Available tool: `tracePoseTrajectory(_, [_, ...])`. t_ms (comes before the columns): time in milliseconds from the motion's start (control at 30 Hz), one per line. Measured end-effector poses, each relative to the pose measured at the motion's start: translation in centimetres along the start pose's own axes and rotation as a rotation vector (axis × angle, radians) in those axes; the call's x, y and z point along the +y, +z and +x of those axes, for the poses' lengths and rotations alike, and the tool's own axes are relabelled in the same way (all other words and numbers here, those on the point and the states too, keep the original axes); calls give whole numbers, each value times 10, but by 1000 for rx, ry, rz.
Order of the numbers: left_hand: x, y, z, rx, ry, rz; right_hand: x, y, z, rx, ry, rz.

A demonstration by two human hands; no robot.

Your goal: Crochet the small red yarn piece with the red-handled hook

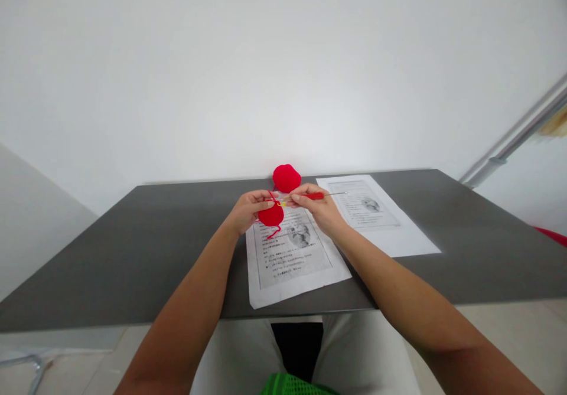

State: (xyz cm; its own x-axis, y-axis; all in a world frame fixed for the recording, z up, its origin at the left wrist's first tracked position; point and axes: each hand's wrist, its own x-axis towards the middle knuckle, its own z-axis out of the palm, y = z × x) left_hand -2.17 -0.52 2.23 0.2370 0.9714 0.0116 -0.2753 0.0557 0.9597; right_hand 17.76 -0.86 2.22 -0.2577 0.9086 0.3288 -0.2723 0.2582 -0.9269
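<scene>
Pinched in my left hand (249, 211) is a small round red crochet piece (271, 215), with a loose yarn tail hanging below it. My right hand (312, 204) grips a crochet hook (313, 195) by its red handle; its thin metal shaft sticks out to the right. The hook's other end points to the top of the crochet piece, where a small yellow item (282, 204), perhaps a stitch marker, shows between the hands. Behind them a ball of red yarn (286, 178) rests against the wall, and a strand runs from it to my left fingers.
Beneath my hands lies a printed sheet (287, 271) with text and a picture. Another printed sheet (398, 229) is to the right. Both are on a dark grey table (146, 253) that meets a white wall (266, 76). A metal pole (518, 141) leans at the right.
</scene>
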Motion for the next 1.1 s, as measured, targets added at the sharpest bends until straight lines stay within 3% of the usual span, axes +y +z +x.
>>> tracePoseTrajectory(133, [-1,0,-1,-74,-34,-16,0,1,-4,-51,-211,-235])
tracePoseTrajectory(300, [-2,-1,-1,-122,-60,-25,-1,-2,-5,-211,-592,-578])
tracePoseTrajectory(400, [-2,-1,-1,-129,-64,-22,1,-4,-3,-305,-714,-733])
tracePoseTrajectory(833, [-6,15,-1,-50,5,-32,3,-7,-2,-292,-668,-787])
tracePoseTrajectory(1100, [-4,14,-2,-32,-5,-101,6,-5,-3,-307,-778,-765])
